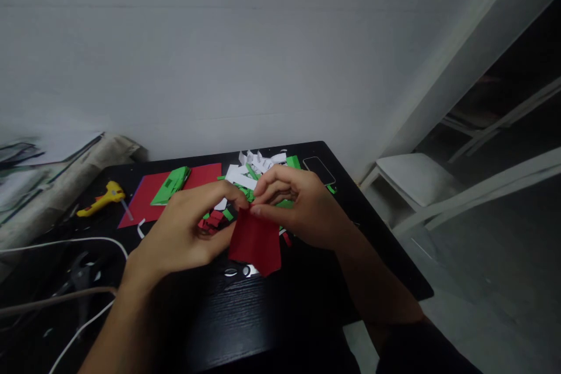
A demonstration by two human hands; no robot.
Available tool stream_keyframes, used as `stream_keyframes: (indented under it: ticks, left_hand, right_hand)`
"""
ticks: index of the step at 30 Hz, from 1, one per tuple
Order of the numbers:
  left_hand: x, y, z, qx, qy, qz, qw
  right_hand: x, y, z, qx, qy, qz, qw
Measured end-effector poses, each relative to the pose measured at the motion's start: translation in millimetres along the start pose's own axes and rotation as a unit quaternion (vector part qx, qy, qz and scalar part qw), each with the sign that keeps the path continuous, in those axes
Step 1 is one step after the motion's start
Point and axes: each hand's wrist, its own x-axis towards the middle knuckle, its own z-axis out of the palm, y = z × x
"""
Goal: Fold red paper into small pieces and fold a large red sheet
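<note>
A piece of red paper (255, 244) hangs between my two hands above the black table, its lower edge slightly bent. My left hand (188, 228) pinches it at the upper left corner, thumb and forefinger closed. At its top edge my right hand (302, 204) grips it between thumb and curled fingers. Below the paper lies a pair of scissors (245, 271), partly hidden by it. Behind my hands is a heap of white paper scraps (239, 175) mixed with green and red ones; red scraps (214, 220) show beside my left fingers.
A yellow glue gun (103, 198) lies at the left. Near it, a folded green paper (172, 185) rests on a red sheet (146, 198). A phone (319, 170) sits by the table's (236, 321) right edge. White cable (100, 239) crosses the left side. A white chair (421, 181) stands right.
</note>
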Motion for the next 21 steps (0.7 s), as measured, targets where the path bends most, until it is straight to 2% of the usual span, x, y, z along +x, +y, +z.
stream_keyframes:
  ticks: [5,10,17,21]
  left_hand:
    - [0.6,5.4,-3.6,0.021,0.001,0.013,1.0]
    - [-1.2,4.9,-6.6,0.001,0.012,0.022,1.0]
    - [-3.8,4.6,-8.7,-0.006,0.026,0.034,0.999]
    - [-0.3,8.3,-10.7,0.004,0.028,0.057,0.998]
  right_hand:
    - [0.5,-2.3,-1.9,-0.001,-0.023,-0.015,1.0]
    - [-0.8,-5.9,-8.1,-0.017,-0.029,-0.073,0.997]
    - [-7.6,-14.3,-14.6,-0.124,-0.075,-0.155,0.977]
    - [-5.4,-11.3,-13.9,-0.149,-0.049,-0.174,0.972]
